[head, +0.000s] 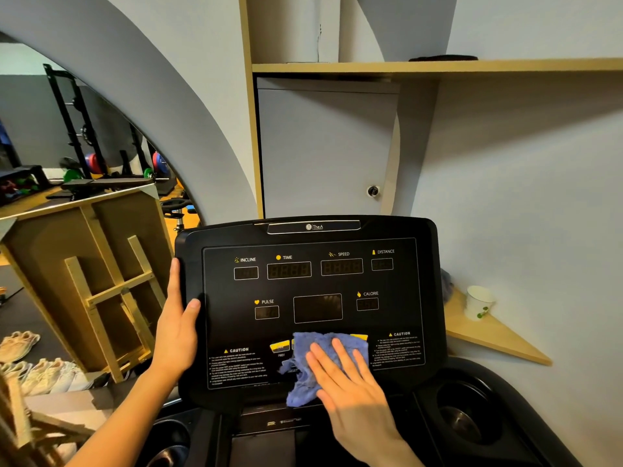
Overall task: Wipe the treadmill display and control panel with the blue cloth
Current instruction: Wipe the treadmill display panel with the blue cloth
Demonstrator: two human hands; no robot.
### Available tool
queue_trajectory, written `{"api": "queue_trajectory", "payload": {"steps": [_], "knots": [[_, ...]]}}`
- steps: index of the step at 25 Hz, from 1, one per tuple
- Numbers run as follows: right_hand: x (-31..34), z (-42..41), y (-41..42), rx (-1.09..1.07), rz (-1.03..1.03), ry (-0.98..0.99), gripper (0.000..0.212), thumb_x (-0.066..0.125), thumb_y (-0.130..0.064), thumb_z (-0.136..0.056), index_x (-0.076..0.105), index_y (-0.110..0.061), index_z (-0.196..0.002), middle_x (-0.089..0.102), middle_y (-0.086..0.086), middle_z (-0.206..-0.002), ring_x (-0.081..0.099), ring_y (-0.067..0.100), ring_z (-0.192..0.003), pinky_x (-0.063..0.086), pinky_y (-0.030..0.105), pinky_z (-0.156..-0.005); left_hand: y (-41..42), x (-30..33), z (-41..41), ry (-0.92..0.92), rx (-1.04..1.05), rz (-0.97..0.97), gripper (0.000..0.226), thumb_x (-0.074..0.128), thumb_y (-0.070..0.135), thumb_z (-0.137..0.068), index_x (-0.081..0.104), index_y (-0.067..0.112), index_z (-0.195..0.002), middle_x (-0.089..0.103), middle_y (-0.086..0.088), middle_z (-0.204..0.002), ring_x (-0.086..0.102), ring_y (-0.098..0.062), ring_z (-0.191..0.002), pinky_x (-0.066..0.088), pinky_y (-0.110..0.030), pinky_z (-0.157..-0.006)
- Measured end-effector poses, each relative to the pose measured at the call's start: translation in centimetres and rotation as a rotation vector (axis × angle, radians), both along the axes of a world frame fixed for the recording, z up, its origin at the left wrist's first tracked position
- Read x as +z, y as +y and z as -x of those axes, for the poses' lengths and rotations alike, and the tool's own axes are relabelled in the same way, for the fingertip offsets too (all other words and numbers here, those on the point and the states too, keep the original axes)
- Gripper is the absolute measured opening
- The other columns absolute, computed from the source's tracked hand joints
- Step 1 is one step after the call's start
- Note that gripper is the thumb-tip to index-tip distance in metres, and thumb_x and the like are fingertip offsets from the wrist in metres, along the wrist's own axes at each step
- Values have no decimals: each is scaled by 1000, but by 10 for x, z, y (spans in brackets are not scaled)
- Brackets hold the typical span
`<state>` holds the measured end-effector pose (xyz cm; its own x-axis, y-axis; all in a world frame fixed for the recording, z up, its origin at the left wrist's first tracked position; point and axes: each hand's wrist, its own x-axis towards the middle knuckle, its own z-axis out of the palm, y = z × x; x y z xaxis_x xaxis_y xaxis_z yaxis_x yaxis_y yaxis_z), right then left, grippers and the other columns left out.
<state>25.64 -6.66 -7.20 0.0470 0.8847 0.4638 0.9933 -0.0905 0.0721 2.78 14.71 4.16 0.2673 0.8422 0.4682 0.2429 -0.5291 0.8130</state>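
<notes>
The black treadmill console (397,281) faces me, with dark readouts labelled incline, time, speed, distance, pulse and calorie. A crumpled blue cloth (313,352) lies on the lower middle of the panel, covering most of the yellow buttons. My right hand (350,382) presses flat on the cloth with fingers spread, pointing up and left. My left hand (177,335) grips the console's left edge, thumb on the front face and fingers wrapped behind.
Two cup holders (468,416) sit below the console, right and left. A white paper cup (478,303) stands on a wooden corner shelf (499,338) to the right. A wooden frame (101,281), shoes (43,372) and gym weights are at the left.
</notes>
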Motion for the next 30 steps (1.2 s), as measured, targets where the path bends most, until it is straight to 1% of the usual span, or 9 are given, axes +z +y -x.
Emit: {"api": "queue_trajectory", "payload": {"steps": [3, 6, 8, 10, 14, 18, 24, 28, 30], "knots": [[-6, -22, -11, -78, -14, -26, 63, 42, -38, -98, 28, -22, -157, 15, -4, -167, 25, 28, -150, 23, 49, -116, -1, 0, 0, 4, 10, -14, 71, 33, 38, -92, -2, 60, -150, 37, 4, -155, 55, -33, -121, 44, -50, -99], [-4, -40, -15, -116, -30, -56, 60, 26, -36, -105, 10, -21, -160, 27, 0, -164, 24, 29, -149, 16, 48, -118, 2, -2, 1, 18, 19, -32, 70, 33, 39, -92, -1, 63, -148, 34, -5, -160, 55, -38, -122, 43, -54, -100], [2, -47, -13, -134, -16, -39, 67, 31, -37, -100, 4, -24, -159, 31, 0, -162, 24, 30, -148, 12, 47, -118, 3, -3, 1, 20, 21, -39, 70, 33, 39, -92, -1, 63, -148, 33, -4, -160, 54, -38, -123, 43, -55, -101], [7, -50, -11, -125, 6, -15, 73, 35, -38, -95, 1, -26, -159, 17, -3, -167, 24, 30, -148, 10, 46, -119, 3, -3, 1, 12, 16, -40, 70, 33, 39, -92, -1, 61, -149, 34, -2, -160, 54, -37, -124, 43, -53, -102], [25, -57, 1, -156, -37, 67, 58, 18, -39, -106, 1, -28, -160, 1, -3, -168, 16, 30, -153, 5, 48, -121, 2, -3, 1, -13, -3, -27, 70, 33, 40, -92, 0, 60, -150, 35, 0, -158, 54, -32, -124, 44, -50, -101], [72, -59, 30, -225, -178, 175, 62, 22, -38, -103, -1, -30, -160, -2, -6, -168, -5, 27, -155, 0, 48, -123, 3, -3, 2, -18, -16, -17, 69, 34, 44, -92, 0, 60, -150, 36, -3, -158, 55, -32, -124, 45, -50, -101], [117, -46, 79, -304, -268, 243, 60, 15, -41, -104, 10, -23, -160, 8, 1, -168, -4, 36, -154, 6, 58, -122, 0, -2, 1, -40, -33, -25, 70, 35, 43, -92, 0, 57, -151, 31, 16, -152, 52, -26, -127, 44, -47, -104], [124, -22, 96, -230, -265, 232, 62, 3, -49, -104, 9, -24, -160, 8, -1, -168, -7, 36, -153, 3, 60, -122, 2, -3, 1, -53, -42, -35, 71, 34, 47, -90, 1, 54, -153, 32, 9, -156, 49, -18, -126, 41, -40, -103], [122, -5, 102, -147, -255, 186, 61, 14, -49, -105, 11, -23, -160, 8, -2, -168, -6, 35, -154, 3, 58, -122, 3, -4, 0, -51, -36, -31, 71, 35, 43, -91, 2, 52, -154, 33, 9, -155, 48, -16, -124, 41, -37, -101]]}}
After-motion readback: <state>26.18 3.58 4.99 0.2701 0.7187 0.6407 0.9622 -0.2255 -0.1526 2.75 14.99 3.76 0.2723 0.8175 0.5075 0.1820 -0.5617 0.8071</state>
